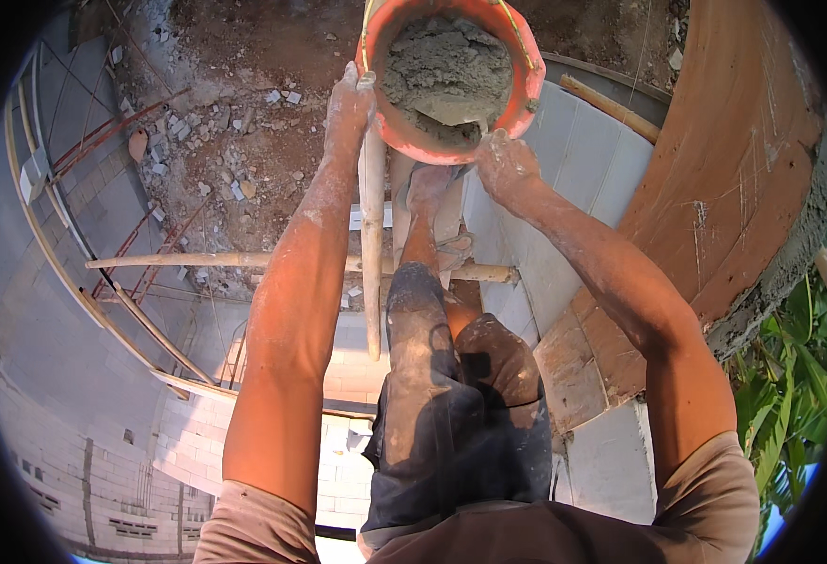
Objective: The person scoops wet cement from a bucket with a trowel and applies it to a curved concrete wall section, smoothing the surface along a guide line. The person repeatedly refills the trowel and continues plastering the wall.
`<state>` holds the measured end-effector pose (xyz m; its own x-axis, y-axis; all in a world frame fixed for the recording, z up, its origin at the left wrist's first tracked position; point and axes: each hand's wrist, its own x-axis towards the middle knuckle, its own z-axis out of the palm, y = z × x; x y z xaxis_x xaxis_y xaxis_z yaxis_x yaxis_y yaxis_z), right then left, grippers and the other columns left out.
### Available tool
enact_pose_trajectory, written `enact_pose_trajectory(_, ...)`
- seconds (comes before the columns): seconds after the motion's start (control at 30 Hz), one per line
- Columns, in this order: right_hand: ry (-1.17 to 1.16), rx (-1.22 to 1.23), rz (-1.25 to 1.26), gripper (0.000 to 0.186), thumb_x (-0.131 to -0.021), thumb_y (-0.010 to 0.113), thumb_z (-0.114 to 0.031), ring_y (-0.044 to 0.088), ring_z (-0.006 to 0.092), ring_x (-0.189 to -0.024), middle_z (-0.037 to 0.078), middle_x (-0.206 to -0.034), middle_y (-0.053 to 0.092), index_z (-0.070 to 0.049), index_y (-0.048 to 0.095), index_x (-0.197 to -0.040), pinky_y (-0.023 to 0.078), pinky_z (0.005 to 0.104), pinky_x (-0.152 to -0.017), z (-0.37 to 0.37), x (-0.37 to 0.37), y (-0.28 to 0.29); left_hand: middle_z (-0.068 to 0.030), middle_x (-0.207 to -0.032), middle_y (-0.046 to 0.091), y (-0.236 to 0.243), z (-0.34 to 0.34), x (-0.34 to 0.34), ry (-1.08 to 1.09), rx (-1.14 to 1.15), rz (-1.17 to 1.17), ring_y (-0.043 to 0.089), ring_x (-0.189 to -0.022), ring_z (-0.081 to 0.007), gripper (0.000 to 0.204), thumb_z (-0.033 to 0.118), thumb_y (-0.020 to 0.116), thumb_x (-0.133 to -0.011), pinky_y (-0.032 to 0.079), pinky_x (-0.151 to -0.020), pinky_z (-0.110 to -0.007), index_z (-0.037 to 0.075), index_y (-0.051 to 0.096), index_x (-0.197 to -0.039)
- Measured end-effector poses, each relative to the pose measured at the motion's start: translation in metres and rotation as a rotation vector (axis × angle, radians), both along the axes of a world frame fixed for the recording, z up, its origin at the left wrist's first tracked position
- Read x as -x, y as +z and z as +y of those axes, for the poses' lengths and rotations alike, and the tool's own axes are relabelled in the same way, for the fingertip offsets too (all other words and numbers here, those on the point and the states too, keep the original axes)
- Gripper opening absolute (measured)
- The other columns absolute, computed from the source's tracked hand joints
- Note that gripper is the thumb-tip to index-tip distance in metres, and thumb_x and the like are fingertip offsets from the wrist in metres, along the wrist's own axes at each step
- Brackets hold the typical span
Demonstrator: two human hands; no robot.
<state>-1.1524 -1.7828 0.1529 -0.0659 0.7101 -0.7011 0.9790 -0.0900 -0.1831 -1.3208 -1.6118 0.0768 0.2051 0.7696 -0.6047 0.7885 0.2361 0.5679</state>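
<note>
An orange-red bucket [532, 92] full of wet grey mortar [446, 61] is held out in front of me at the top of the view. My left hand [350, 101] is closed at its left rim, beside a thin yellowish cord. My right hand [506, 158] grips the rim at the near right, fingers curled over the edge. A smooth grey patch, possibly a trowel blade, shows in the mortar, but I cannot make it out for certain. Both hands and forearms are dusted with dry mortar.
Below me, my bare foot is on a narrow support beside wooden poles [373, 226] and a crossing pole [207, 259]. Rubble [244, 141] lies on the ground far below. A brown board [714, 169] with mortar along its edge rises at the right, near green leaves [794, 376].
</note>
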Motion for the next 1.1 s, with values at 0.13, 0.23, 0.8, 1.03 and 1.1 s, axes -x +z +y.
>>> enact_pose_trajectory(0.13,-0.089,0.041,-0.008,0.011,-0.079,0.062,-0.007,0.068,0.0278,-0.088,0.015,-0.084,0.065,0.0,0.07,-0.083,0.058,0.0384,-0.067,0.054,-0.04,0.023,-0.0282,-0.116,0.061,-0.006,0.003,0.002,-0.033,-0.01,-0.058,0.059,-0.11,-0.0412,0.048,0.024,0.051,-0.093,0.046,-0.092,-0.043,0.0,0.05,-0.134)
enact_pose_trajectory(0.23,-0.028,0.053,0.016,0.011,-0.079,0.061,-0.007,0.069,0.0297,-0.084,0.018,-0.083,0.065,0.0,0.069,-0.078,0.058,0.0407,-0.065,0.054,-0.048,-0.021,-0.0275,-0.105,0.065,0.009,0.008,-0.001,-0.115,-0.057,0.016,0.063,-0.102,-0.0411,0.045,0.021,0.051,-0.091,0.048,-0.084,-0.044,0.0,0.054,-0.13)
enact_pose_trajectory(0.8,-1.749,0.336,1.092,0.03,-0.093,0.052,-0.031,0.048,0.0107,-0.045,0.003,-0.063,0.05,-0.004,0.053,-0.08,0.043,0.0275,-0.04,0.007,0.045,-0.061,-0.0207,-0.106,0.066,0.017,0.015,0.0,-0.135,0.128,-0.058,0.066,-0.092,-0.03,0.046,0.014,0.051,-0.093,0.05,-0.082,-0.036,0.002,0.049,-0.137)
enact_pose_trajectory(1.03,-1.679,0.248,1.391,0.026,-0.091,0.056,-0.029,0.05,0.0106,-0.044,0.002,-0.064,0.05,-0.004,0.054,-0.084,0.041,0.0275,-0.036,-0.019,0.021,-0.013,-0.009,-0.122,0.057,0.043,-0.018,0.038,0.399,0.249,-0.139,0.056,-0.099,-0.0167,0.048,0.008,0.047,-0.093,0.049,-0.086,-0.03,0.002,0.046,-0.14)
enact_pose_trajectory(1.1,-1.641,0.178,1.436,0.026,-0.09,0.057,-0.028,0.05,0.0111,-0.044,0.003,-0.064,0.051,-0.003,0.055,-0.084,0.041,0.0269,-0.037,-0.037,0.016,0.04,-0.0189,-0.137,0.052,0.056,-0.044,0.097,0.182,0.157,-0.018,0.051,-0.124,-0.0269,0.047,0.013,0.049,-0.093,0.036,-0.105,-0.033,-0.005,0.047,-0.136)
